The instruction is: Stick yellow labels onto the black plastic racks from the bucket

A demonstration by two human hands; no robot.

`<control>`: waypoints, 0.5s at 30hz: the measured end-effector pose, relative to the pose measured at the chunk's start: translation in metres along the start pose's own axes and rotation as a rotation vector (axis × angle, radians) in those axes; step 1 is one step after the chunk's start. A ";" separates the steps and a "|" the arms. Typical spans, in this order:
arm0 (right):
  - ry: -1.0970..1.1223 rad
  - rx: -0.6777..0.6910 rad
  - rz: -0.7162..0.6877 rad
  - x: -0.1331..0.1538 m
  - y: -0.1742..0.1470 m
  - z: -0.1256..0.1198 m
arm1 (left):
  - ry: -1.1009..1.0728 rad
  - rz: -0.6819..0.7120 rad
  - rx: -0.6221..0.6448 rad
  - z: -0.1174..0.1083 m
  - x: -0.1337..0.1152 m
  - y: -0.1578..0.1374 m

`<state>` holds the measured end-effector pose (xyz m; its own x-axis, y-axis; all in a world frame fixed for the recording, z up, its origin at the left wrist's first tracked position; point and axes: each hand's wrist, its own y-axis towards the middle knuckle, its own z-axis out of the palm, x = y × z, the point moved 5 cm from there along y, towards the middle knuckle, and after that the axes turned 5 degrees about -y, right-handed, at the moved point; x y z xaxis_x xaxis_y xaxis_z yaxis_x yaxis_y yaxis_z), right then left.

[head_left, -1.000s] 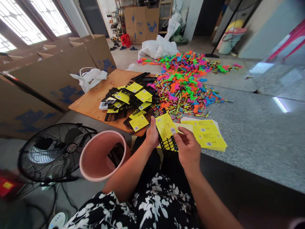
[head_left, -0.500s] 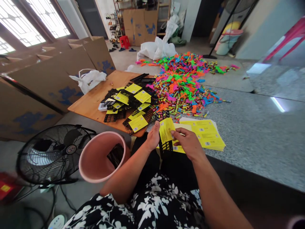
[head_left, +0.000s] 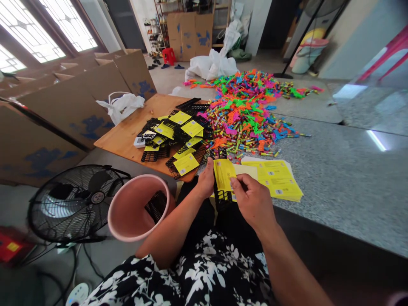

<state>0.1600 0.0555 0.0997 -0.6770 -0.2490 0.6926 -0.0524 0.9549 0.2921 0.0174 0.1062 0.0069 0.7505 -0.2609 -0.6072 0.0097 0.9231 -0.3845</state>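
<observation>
My left hand (head_left: 206, 180) is closed on a black plastic grid rack (head_left: 222, 198), held upright above my lap. Across the front of that rack lies a yellow printed label (head_left: 224, 173). The thumb and fingers of my right hand (head_left: 253, 197) pinch the label's right edge. Just beyond my right hand, a stack of yellow label sheets (head_left: 276, 176) lies on the grey stone surface. To the left of my hands, several black racks with yellow labels (head_left: 186, 164) are heaped on a wooden board (head_left: 127, 131).
A heap of colourful toy guns and small tubes (head_left: 245, 114) spreads behind my hands. A pink bucket (head_left: 117, 212) holding black racks stands at my left, beside a black fan (head_left: 76, 202). Large cardboard boxes (head_left: 86, 93) line the left side. A white plastic bag (head_left: 121, 106) rests on the board.
My right hand has turned, its thumb now pressing on the label's lower right edge. The label has tilted slightly against the rack. The whole view has shifted a little.
</observation>
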 end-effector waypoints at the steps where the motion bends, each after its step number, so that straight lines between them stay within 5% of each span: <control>1: 0.001 -0.012 -0.005 0.001 -0.002 0.000 | 0.017 -0.003 0.004 0.002 0.000 -0.001; 11: -0.081 -0.246 -0.231 0.018 -0.019 -0.003 | -0.001 0.094 -0.087 0.012 -0.006 -0.003; 15: -0.028 -0.294 -0.143 0.019 -0.023 -0.014 | -0.082 0.040 -0.070 0.015 -0.015 -0.006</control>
<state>0.1590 0.0270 0.1157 -0.6985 -0.3684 0.6135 0.0633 0.8221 0.5658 0.0161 0.1082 0.0282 0.8007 -0.1974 -0.5657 -0.0653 0.9097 -0.4100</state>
